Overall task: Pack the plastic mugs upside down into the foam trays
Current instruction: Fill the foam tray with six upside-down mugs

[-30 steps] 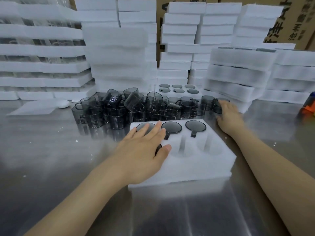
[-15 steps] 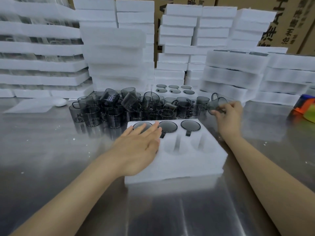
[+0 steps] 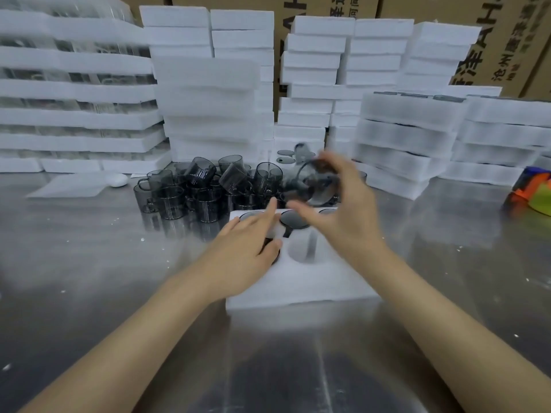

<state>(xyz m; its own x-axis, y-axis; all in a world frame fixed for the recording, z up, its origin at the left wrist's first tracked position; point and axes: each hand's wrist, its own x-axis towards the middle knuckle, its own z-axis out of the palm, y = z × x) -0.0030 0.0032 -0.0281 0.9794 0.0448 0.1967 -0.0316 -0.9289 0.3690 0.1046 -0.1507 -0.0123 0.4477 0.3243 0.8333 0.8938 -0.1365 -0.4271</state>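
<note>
A white foam tray lies on the steel table in front of me, with upside-down smoky grey mugs in its back row and an empty hole in the front row. My left hand rests flat on the tray's left side over a dark mug bottom. My right hand grips a grey mug, blurred, in the air above the tray's back edge. A heap of loose grey mugs stands behind the tray.
Stacks of white foam trays wall the back and both sides, some on the left holding clear items. A partly filled tray sits behind the heap. Cardboard boxes stand at the back. A colourful object lies at the right.
My right hand has lifted a mug from the right end of the heap and carried it left, over the tray. My left hand has stayed on the tray's left side.
</note>
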